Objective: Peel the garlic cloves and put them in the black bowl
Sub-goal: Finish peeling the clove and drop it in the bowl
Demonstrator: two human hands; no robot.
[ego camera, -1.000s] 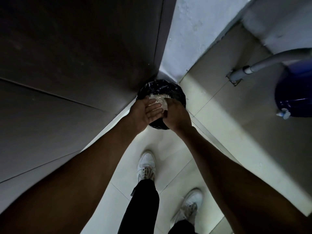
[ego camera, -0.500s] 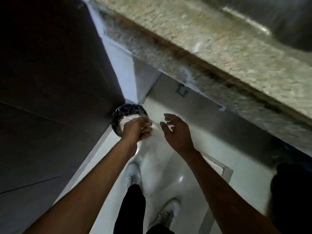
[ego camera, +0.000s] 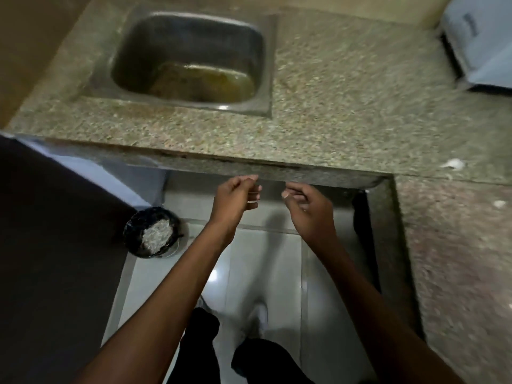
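Note:
My left hand and my right hand hover side by side just below the front edge of the speckled stone counter. The fingers of both hang loosely curled and I see nothing in them. On the floor at the lower left stands a small bin with a black liner, holding a heap of pale garlic skins. A few white scraps lie on the counter at the right. No garlic cloves and no black bowl are in view.
A steel sink with murky water is set into the counter at the back left. A white box-like object sits at the far right corner. A dark cabinet side fills the left. My legs and shoes stand on pale floor tiles.
My head has lifted from the bin to the counter and sink. Both hands have left the bin, where they dropped the skins, and risen to the counter edge.

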